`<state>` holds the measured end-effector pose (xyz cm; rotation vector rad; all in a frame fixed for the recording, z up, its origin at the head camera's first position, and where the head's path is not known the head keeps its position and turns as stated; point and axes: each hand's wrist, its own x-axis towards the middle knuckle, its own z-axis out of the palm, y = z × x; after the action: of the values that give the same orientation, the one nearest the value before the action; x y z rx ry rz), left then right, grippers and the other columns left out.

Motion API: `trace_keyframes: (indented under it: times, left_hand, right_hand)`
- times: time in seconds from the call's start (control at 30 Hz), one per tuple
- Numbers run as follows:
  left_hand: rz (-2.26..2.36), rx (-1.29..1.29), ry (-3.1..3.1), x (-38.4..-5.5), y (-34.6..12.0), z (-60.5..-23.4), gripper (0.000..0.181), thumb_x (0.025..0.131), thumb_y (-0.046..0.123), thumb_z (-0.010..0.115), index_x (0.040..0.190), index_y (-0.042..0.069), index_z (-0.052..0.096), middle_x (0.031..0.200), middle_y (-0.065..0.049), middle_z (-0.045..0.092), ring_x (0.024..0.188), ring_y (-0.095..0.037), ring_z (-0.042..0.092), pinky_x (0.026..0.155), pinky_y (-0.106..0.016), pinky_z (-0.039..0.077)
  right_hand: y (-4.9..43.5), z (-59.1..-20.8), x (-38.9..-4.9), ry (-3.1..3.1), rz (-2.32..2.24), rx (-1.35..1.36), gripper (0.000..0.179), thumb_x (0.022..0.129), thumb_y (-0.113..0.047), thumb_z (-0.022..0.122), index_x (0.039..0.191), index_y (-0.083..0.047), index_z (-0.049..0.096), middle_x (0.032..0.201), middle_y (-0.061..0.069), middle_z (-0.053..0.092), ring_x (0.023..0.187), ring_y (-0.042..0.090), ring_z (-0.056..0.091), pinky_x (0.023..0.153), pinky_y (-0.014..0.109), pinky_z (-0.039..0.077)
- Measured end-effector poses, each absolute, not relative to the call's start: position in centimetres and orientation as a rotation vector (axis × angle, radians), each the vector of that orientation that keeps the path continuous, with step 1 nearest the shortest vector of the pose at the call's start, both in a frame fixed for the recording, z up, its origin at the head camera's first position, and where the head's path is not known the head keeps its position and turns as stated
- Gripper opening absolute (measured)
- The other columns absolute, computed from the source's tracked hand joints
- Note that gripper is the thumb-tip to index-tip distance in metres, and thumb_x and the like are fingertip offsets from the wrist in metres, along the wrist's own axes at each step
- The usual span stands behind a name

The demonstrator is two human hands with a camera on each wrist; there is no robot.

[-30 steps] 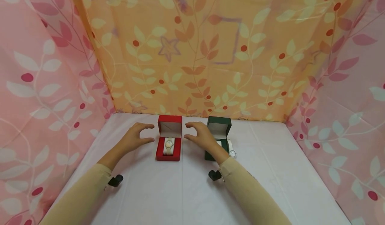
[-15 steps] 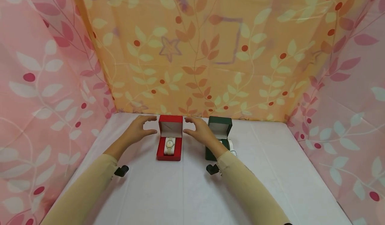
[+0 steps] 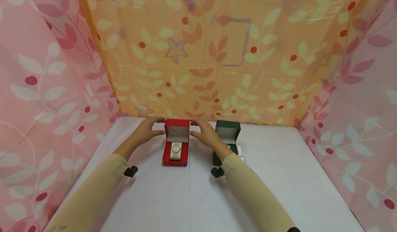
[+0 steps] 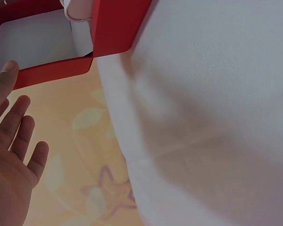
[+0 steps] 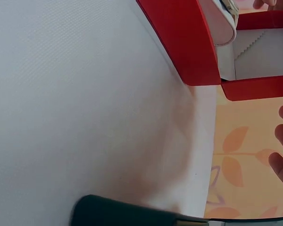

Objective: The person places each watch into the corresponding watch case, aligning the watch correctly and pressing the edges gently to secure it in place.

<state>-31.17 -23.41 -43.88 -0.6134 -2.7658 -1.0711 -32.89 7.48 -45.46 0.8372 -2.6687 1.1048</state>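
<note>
A red watch box (image 3: 175,163) stands with its lid raised on the white table, its lining pale. Inside, a watch with a cream strap (image 3: 175,149) is wrapped round a white cushion. My left hand (image 3: 145,132) is at the left side of the lid (image 3: 177,122), and in the left wrist view its thumb (image 4: 9,68) meets the lid's rim while the other fingers stay apart. On the opposite side is my right hand (image 3: 205,132), its fingertips close to the lid. Whether they touch it I cannot tell. Neither hand grips anything.
Right of the red box, a green watch box (image 3: 227,124) also has its lid up, partly hidden by my right forearm. A white-strapped watch (image 3: 242,159) lies at its right side. Patterned cloth (image 3: 198,52) hangs behind the table (image 3: 161,197) and along both sides.
Both hands have moved forward and inward, from beside the red box to the sides of its raised lid. The boxes and watches stay in place.
</note>
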Motion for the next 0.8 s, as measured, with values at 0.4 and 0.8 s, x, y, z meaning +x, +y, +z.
trace_keyframes:
  times: [0.4,0.8]
  left_hand:
    - [-1.115,-0.655,-2.727,-31.6,-23.0,-44.2,0.054,0.089,0.017,0.081,0.139,0.014,0.062,0.129,-0.010,0.070,0.127,-0.032,0.060,0.112,-0.061,0.039]
    - [-1.111,-0.643,-2.693,-31.5,-22.9,-44.9,0.050,0.091,0.018,0.079,0.138,0.016,0.061,0.130,-0.007,0.069,0.126,-0.031,0.061,0.108,-0.060,0.042]
  right_hand:
    - [6.8,-45.1,-32.9,-2.693,1.051,0.833,0.053,0.093,-0.020,0.077,0.143,-0.022,0.057,0.130,-0.001,0.069,0.124,0.018,0.063,0.111,0.044,0.047]
    - [6.7,-44.8,-32.6,-2.694,1.016,0.835,0.051,0.094,-0.019,0.076,0.140,-0.023,0.057,0.130,-0.003,0.068,0.121,0.017,0.065,0.109,0.042,0.048]
